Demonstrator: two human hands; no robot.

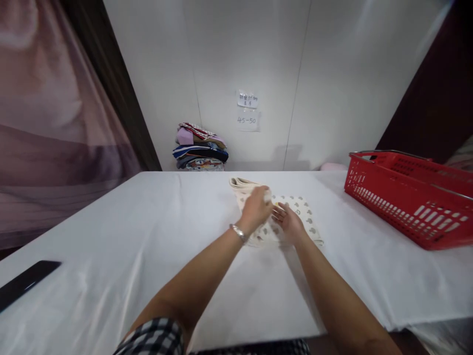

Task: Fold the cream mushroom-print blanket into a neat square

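A cream cloth with small grey prints (305, 214) lies partly folded on the white table (148, 236), a little past the middle. My left hand (254, 209), with a metal bracelet at the wrist, grips a fold of the cloth and holds it over the lower layer. My right hand (290, 222) lies flat on the cloth just to the right, fingers pointing left and pressing it down.
A red plastic basket (402, 202) stands at the table's right side. A stack of folded clothes (200, 148) sits at the back against the wall, under two paper notes (247, 111). A dark flat object (25, 282) lies at the left edge.
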